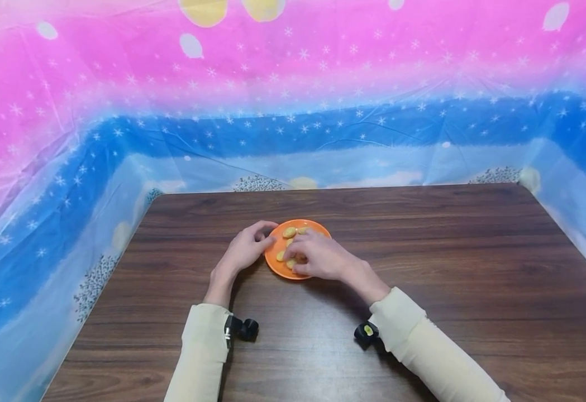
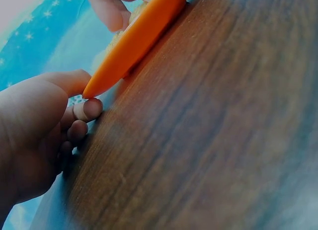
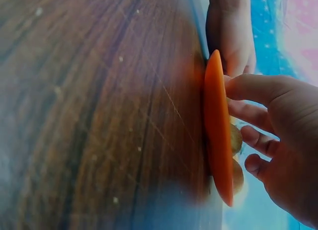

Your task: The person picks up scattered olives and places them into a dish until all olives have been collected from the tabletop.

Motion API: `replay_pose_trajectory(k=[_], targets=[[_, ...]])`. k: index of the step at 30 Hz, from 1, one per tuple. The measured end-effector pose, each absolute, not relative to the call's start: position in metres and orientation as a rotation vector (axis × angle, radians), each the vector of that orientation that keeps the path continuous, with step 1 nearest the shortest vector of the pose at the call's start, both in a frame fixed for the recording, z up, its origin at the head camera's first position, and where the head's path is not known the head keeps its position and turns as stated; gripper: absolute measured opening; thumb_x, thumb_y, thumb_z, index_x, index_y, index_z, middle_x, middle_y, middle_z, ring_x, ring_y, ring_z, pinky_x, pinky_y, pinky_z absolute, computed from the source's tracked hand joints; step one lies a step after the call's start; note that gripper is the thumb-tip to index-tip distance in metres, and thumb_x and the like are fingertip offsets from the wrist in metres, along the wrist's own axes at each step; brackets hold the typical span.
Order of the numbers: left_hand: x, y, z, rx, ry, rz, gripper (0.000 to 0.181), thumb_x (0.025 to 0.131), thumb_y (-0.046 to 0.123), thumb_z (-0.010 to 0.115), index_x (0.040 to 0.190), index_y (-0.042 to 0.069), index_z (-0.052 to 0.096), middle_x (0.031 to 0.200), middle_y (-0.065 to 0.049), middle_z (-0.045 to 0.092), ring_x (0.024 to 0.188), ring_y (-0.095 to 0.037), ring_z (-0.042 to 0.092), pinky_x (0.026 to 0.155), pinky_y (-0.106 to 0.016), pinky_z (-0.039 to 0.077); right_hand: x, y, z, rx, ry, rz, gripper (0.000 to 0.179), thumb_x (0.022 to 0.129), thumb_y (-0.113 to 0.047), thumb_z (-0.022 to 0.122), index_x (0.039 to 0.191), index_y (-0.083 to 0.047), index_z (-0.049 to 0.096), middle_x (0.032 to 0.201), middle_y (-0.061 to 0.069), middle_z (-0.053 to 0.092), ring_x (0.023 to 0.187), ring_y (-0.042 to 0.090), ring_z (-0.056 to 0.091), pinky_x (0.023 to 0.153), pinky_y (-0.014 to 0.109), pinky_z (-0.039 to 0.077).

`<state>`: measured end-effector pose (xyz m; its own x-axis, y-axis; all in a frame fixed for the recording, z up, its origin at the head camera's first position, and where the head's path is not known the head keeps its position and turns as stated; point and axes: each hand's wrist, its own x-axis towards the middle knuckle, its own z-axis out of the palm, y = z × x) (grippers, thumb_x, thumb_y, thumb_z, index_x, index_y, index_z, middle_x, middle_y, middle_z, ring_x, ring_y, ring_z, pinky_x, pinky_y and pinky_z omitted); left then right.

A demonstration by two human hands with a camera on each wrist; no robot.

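Note:
An orange plate [image 1: 275, 268] holds several small, oval yellow-brown pieces [image 1: 289, 232]. My left hand [image 1: 244, 245] is at its left edge. In the left wrist view the thumb lies over the rim of the plate [image 2: 126, 46] and the fingers curl under it, pinching the edge. Over the right half of the plate is my right hand [image 1: 325, 257], its fingers bent down among the pieces. The right wrist view shows that thumb and forefinger reaching behind the plate's rim [image 3: 217, 125], so their tips are hidden and I cannot tell whether they grip a piece.
The plate rests on a dark brown wood-grain table [image 1: 448, 251], towards its far side. A pink and blue cloth [image 1: 323, 128] with snowflakes hangs behind and beside the table. Small black cameras [image 1: 247, 329] sit on both wrists, over pale sleeves [image 1: 204, 340].

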<state>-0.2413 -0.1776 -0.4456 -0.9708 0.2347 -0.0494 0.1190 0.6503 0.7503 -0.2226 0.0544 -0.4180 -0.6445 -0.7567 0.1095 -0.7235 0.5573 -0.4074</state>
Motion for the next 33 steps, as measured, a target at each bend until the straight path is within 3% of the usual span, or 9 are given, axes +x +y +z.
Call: replay_pose_trajectory(k=[6,13,18,29,33], targets=[[-0.24,-0.181,-0.443,0.269,2.721,1.222,0.036,0.102,0.032,0.059,0.138,0.026,0.058,0.084,-0.006,0.058,0.065,-0.021,0.048,0.062,-0.034,0.036,-0.224,0.066,-0.413,-1.304,2.727,-0.729,0.019,0.093,-0.019,0.073,0.112,-0.019,0.075,0.114,-0.007,0.069,0.118,0.018,0.056,0.109,0.043,0.037],[-0.239,-0.184,-0.438,0.248,2.724,1.192,0.037,0.102,0.033,0.059,0.137,0.025,0.059,0.084,-0.007,0.057,0.066,-0.022,0.049,0.062,-0.034,0.037,-0.226,0.091,-0.412,-1.201,2.811,-0.787,0.021,0.095,-0.021,0.071,0.116,-0.016,0.074,0.113,-0.003,0.066,0.1,0.019,0.055,0.088,0.04,0.045],[-0.24,-0.183,-0.438,0.231,2.745,1.143,0.036,0.101,0.037,0.06,0.134,0.024,0.061,0.087,-0.007,0.058,0.071,-0.023,0.052,0.066,-0.035,0.039,-0.227,0.113,-0.412,-1.134,2.862,-0.878,0.025,0.096,-0.024,0.071,0.119,-0.012,0.073,0.113,0.002,0.066,0.109,0.024,0.058,0.096,0.045,0.045],[-0.236,-0.175,-0.428,0.401,2.853,1.024,0.037,0.1,0.034,0.062,0.132,0.016,0.064,0.113,-0.007,0.06,0.101,-0.025,0.056,0.089,-0.044,0.045,-0.23,0.185,-0.417,-0.77,3.074,-0.784,0.074,0.089,-0.062,0.067,0.145,-0.016,0.054,0.14,0.01,0.054,0.131,0.034,0.047,0.108,0.061,0.031],[-0.235,-0.179,-0.425,0.47,2.969,0.89,0.041,0.101,0.039,0.061,0.134,0.016,0.063,0.131,-0.009,0.057,0.123,-0.03,0.05,0.105,-0.05,0.036,-0.235,0.208,-0.416,-0.666,3.103,-0.706,0.082,0.09,-0.066,0.062,0.151,-0.012,0.047,0.147,0.016,0.047,0.138,0.04,0.038,0.109,0.065,0.025]])
